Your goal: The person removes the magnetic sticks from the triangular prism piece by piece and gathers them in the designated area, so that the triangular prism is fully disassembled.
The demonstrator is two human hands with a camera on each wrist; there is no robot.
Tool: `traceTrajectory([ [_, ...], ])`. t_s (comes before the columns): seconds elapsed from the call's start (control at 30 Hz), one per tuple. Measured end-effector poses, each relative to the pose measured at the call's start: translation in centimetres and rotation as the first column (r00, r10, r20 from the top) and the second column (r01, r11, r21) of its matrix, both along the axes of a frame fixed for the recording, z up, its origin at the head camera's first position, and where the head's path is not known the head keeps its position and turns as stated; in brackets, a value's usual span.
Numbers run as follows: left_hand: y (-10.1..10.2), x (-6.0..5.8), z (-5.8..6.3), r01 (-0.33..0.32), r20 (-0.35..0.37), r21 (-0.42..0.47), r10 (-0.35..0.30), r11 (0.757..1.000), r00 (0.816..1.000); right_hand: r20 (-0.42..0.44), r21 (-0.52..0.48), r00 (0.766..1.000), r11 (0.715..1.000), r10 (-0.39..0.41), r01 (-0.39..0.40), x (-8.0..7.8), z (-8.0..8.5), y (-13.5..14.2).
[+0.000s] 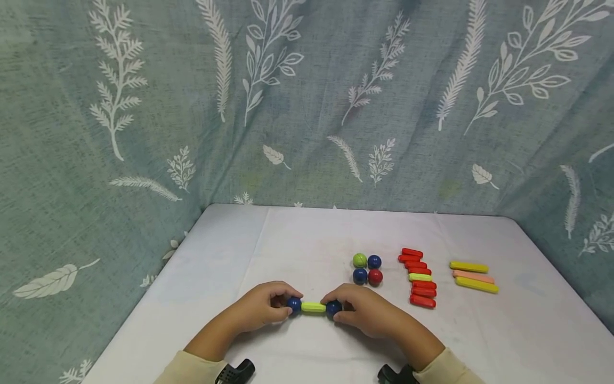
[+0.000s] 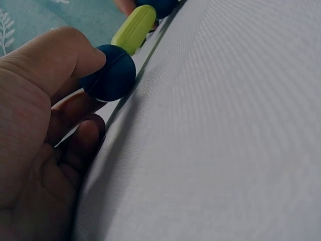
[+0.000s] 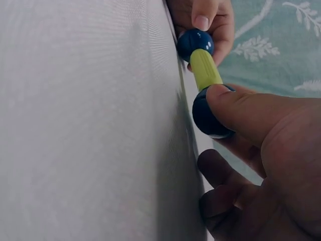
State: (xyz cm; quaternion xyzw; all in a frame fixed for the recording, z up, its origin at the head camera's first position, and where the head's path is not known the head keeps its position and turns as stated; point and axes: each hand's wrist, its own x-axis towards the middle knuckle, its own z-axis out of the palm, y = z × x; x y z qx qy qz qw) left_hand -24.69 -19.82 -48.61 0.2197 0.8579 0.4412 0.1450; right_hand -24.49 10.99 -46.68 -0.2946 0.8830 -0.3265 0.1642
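A light green rod [image 1: 314, 308] lies level between two dark blue balls, joined end to end close over the white table. My left hand [image 1: 263, 306] pinches the left blue ball [image 2: 111, 75] between thumb and fingers. On the other end, my right hand [image 1: 366, 311] grips the right blue ball [image 3: 210, 114] the same way, thumb on its near side. The ridged green rod [image 3: 204, 69] meets both balls in the right wrist view. Each hand's lower fingers curl loosely beneath, near the tablecloth.
Beyond my right hand sit a green ball [image 1: 360, 260], two blue balls [image 1: 374, 262] and a red ball [image 1: 375, 277] in a cluster. Right of them runs a column of short red rods [image 1: 422, 302] with one green rod [image 1: 420, 277]. Longer yellow rods [image 1: 476, 285] flank an orange rod [image 1: 473, 277] farther right.
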Motion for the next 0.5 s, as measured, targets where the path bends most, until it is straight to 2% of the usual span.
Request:
traceTrajectory([
  [0.5,-0.08,0.15,-0.11,0.016,0.012,0.014,-0.016,1.000,1.000,-0.014,0.017,1.000,1.000,0.003,-0.003,0.50,0.35,-0.21],
])
